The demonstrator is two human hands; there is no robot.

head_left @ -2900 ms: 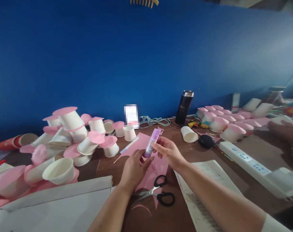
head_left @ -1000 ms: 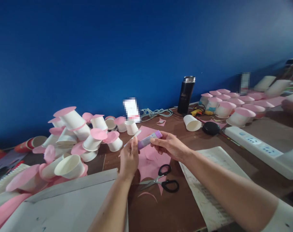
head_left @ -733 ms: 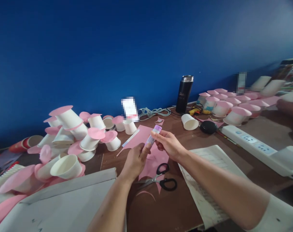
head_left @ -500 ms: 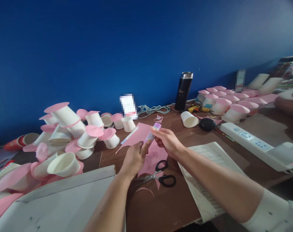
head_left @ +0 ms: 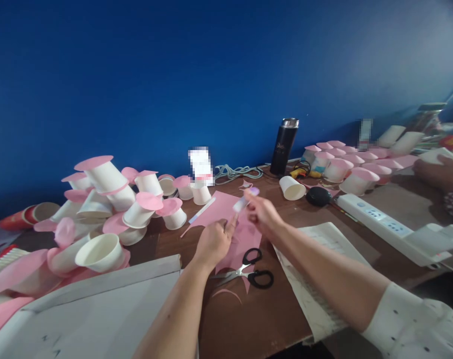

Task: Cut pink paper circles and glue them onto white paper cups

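My right hand (head_left: 264, 212) grips a white and purple glue stick (head_left: 240, 204), which is blurred by motion and tilted above the pink paper (head_left: 223, 203). Just left of it and lower, my left hand (head_left: 214, 243) is over the paper's edge, thumb and fingers drawn together; what they hold, if anything, is hidden. Black-handled scissors (head_left: 244, 271) lie half open below my hands, partly on the paper. A thin curved pink paper strip (head_left: 228, 294) rests beside the blades.
White paper cups with pink discs (head_left: 106, 177) are heaped at left behind a white box (head_left: 99, 314). More disc-topped cups (head_left: 361, 180) stand at right. A black flask (head_left: 284, 147), tipped cup (head_left: 292, 188), power strip (head_left: 376, 217) and printed sheet (head_left: 323, 279) lie around. A co-worker's hand (head_left: 441, 172) shows at right.
My left hand has come off the glue stick and moved down, away from it. My right hand now holds the stick alone, shifted slightly right. The view has shifted slightly.
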